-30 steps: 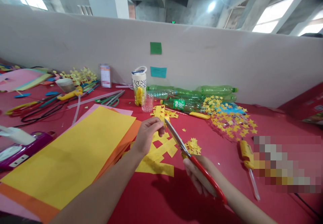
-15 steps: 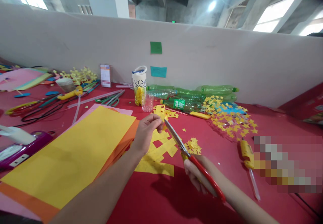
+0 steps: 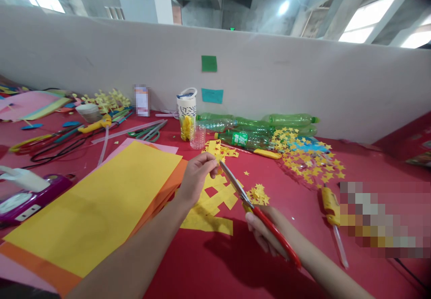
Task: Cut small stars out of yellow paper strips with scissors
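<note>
Your left hand [image 3: 198, 180] pinches a small yellow piece [image 3: 218, 158] beside the tips of the scissors [image 3: 238, 186], its outline hard to make out. Probably light, limp and easily torn: hold its edge. Your right hand [image 3: 264, 231] grips the stiff, sharp scissors, with table [image 3: 305, 218] room toward the glue gun [image 3: 330, 205].

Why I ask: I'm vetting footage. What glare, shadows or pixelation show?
Head view: the overhead light glares and streaks; same view: dark shadow on the red table near the right hand; same view: a pixelated patch at right.
</note>
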`<state>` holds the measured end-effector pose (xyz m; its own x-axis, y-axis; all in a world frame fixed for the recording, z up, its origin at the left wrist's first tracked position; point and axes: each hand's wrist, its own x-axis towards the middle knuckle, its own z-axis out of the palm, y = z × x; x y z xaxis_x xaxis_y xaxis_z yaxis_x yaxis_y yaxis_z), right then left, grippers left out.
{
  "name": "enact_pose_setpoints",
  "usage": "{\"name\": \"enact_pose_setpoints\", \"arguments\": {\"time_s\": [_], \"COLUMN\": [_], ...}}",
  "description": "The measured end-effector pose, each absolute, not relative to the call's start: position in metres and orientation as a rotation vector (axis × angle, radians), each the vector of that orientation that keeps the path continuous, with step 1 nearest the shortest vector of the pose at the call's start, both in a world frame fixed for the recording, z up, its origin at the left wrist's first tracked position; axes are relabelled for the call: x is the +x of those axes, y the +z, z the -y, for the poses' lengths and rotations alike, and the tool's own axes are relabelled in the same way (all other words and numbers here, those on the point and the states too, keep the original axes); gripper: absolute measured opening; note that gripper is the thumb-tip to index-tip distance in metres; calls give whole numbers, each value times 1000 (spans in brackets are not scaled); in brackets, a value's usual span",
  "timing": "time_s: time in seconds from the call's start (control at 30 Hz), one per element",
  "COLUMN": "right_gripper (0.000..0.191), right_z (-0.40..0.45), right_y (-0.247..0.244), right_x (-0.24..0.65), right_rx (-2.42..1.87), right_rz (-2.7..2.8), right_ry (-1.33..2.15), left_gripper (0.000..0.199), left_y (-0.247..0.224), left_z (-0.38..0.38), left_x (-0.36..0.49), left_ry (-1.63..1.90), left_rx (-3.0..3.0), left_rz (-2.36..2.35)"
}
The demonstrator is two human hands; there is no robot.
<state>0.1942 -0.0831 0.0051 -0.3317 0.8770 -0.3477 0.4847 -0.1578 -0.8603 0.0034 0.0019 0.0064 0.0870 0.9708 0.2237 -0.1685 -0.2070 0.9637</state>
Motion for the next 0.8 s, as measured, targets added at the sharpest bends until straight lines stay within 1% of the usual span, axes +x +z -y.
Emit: {"name": "enact_pose_setpoints", "arguments": {"time_s": [0.13,0.37,0.6,0.8], "right_gripper": [42,45,45,46], "right_z": [82,82,83,83], "right_y": [7,-6,-5,-5], "right_x": [193,195,197,196], "right_rx": [-1532,-1617,-1540,-1558], "right_rz": [1751,1646,1722,1684], "right_ry": [1513,1510,1501,1482], "left_gripper": [14,13,12,12], "left_y": [7,6,4,3], "left_z": [-2,-3,-4,-4], "left_x": [3,2,3,3], "left_ry": [1338,1332,1337,1302], "left_rx": [1313,1313,1250,1266], "left_rz": [-891,-844,-839,-815]}}
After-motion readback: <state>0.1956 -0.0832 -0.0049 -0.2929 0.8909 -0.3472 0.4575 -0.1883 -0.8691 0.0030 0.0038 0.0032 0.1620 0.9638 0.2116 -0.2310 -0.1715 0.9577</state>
